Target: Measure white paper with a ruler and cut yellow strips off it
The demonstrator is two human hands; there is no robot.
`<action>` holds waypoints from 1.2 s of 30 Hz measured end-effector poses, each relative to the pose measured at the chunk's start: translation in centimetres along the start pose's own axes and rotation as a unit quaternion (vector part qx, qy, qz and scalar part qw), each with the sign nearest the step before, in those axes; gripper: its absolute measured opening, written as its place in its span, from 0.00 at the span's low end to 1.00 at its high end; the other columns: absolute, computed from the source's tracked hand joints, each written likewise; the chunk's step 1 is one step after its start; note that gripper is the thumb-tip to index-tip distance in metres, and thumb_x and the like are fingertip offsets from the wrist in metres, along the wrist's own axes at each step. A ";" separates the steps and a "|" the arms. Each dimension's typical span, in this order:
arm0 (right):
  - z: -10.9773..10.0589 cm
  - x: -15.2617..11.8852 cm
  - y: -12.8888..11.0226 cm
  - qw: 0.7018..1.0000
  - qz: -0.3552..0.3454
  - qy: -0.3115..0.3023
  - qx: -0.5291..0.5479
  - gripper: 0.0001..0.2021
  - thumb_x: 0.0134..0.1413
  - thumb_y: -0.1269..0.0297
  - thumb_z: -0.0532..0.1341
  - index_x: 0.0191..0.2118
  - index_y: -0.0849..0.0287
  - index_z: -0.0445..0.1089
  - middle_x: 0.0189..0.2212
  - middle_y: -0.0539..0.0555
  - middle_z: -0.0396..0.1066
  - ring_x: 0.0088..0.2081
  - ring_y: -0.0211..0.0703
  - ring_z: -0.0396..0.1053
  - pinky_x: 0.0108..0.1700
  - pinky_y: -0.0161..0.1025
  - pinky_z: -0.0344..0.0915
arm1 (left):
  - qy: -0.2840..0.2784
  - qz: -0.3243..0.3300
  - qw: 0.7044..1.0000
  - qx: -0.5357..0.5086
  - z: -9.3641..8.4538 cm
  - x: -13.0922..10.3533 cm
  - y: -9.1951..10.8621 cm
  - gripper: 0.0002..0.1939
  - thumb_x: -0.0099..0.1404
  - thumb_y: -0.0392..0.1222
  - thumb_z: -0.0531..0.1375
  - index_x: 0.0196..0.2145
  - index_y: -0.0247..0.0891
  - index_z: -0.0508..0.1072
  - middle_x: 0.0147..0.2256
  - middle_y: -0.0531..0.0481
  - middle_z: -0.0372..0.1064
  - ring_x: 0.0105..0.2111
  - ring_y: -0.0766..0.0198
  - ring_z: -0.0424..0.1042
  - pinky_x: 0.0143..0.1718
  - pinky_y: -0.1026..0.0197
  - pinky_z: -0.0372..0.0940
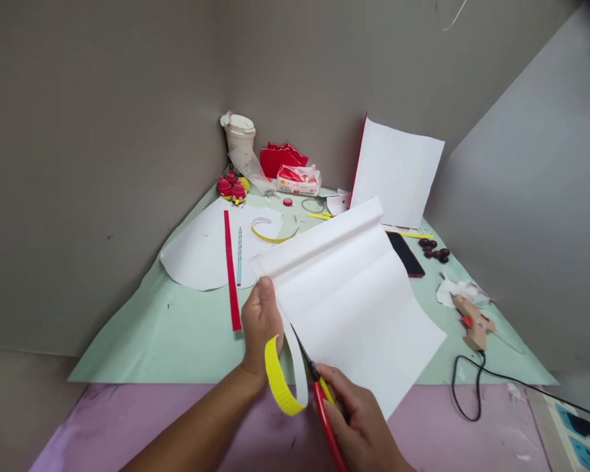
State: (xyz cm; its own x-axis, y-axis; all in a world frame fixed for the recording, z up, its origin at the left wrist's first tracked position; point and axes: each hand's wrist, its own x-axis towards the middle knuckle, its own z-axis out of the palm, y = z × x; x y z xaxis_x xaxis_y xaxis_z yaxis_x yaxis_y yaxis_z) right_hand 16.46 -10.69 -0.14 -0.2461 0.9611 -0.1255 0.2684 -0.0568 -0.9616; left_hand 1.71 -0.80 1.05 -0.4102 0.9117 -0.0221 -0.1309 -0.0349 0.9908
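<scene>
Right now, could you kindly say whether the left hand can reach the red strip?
Probably yes: the red strip lies beside the left hand, though that hand holds the white sheet.

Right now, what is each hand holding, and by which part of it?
The left hand holds the white sheet by its left edge; the right hand holds the scissors by their handles.

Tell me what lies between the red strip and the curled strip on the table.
In the head view, a blue pencil lies between the red strip and the curled yellow strip, on white paper.
</scene>
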 end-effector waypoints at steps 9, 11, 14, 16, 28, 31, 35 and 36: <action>0.0 0.1 -0.3 0.999 0.034 -0.036 0.022 0.18 0.63 0.52 0.57 0.50 0.59 0.71 0.23 0.46 0.60 0.24 0.37 0.54 0.26 0.33 0.54 | 0.033 -0.003 0.999 0.024 -0.2 0.6 0.3 0.26 0.64 0.66 0.55 0.33 0.38 0.75 0.28 0.50 0.75 0.33 0.56 0.74 0.35 0.58 0.67; 0.0 0.2 -0.7 0.998 0.035 -0.036 0.037 0.18 0.62 0.51 0.58 0.48 0.60 0.70 0.23 0.45 0.59 0.25 0.37 0.54 0.26 0.33 0.53 | 0.035 0.001 0.999 0.035 -0.3 0.8 -0.1 0.26 0.64 0.67 0.55 0.31 0.39 0.74 0.26 0.51 0.73 0.31 0.57 0.73 0.34 0.59 0.66; 0.1 0.3 -1.2 0.998 0.039 -0.034 0.038 0.16 0.62 0.52 0.58 0.46 0.60 0.70 0.24 0.46 0.58 0.25 0.37 0.54 0.27 0.33 0.52 | 0.048 -0.004 0.998 0.045 -0.4 0.9 -0.8 0.26 0.65 0.66 0.54 0.29 0.39 0.73 0.24 0.52 0.72 0.28 0.58 0.72 0.33 0.59 0.65; 0.1 0.3 -1.4 0.998 0.045 -0.033 0.035 0.15 0.62 0.53 0.59 0.45 0.60 0.70 0.24 0.45 0.58 0.25 0.37 0.53 0.27 0.33 0.51 | 0.043 -0.013 0.999 0.022 -0.3 0.9 -1.1 0.25 0.66 0.65 0.54 0.31 0.40 0.74 0.27 0.50 0.74 0.30 0.57 0.73 0.34 0.58 0.65; -0.2 0.3 -0.4 0.999 0.016 -0.028 0.001 0.15 0.63 0.54 0.56 0.47 0.57 0.72 0.30 0.49 0.68 0.31 0.40 0.63 0.34 0.33 0.61 | 0.039 -0.027 0.997 -0.055 0.2 0.0 -0.8 0.26 0.62 0.65 0.59 0.37 0.38 0.77 0.26 0.49 0.76 0.30 0.54 0.76 0.36 0.56 0.69; -0.2 0.2 -0.3 1.000 -0.003 -0.027 -0.003 0.15 0.64 0.55 0.55 0.49 0.56 0.72 0.32 0.50 0.71 0.33 0.42 0.66 0.36 0.33 0.63 | 0.037 -0.035 0.997 -0.063 0.2 0.0 -0.7 0.25 0.62 0.65 0.60 0.37 0.38 0.77 0.28 0.49 0.76 0.31 0.55 0.76 0.35 0.57 0.70; -0.1 0.1 -0.1 1.000 -0.012 -0.022 -0.005 0.15 0.65 0.55 0.55 0.50 0.55 0.72 0.34 0.51 0.74 0.34 0.43 0.69 0.38 0.33 0.65 | 0.013 -0.031 0.998 -0.050 0.2 0.0 -0.4 0.24 0.65 0.63 0.57 0.38 0.38 0.76 0.32 0.47 0.77 0.32 0.56 0.75 0.33 0.59 0.69; 0.0 0.1 0.0 1.000 -0.016 -0.017 -0.004 0.15 0.65 0.55 0.55 0.51 0.54 0.72 0.36 0.52 0.75 0.36 0.44 0.70 0.39 0.33 0.66 | 0.011 -0.030 0.998 -0.044 0.2 0.0 -0.3 0.24 0.66 0.63 0.56 0.38 0.39 0.76 0.32 0.47 0.77 0.32 0.56 0.75 0.33 0.59 0.68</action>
State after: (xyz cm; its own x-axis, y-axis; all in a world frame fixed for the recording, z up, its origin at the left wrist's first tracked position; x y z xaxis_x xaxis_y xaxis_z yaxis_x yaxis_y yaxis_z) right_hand 16.47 -10.58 -0.16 -0.2862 0.9526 -0.1028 0.2676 -0.0236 -0.9632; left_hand 1.93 -0.75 0.79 -0.4187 0.9041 -0.0860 -0.2352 -0.0165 0.9718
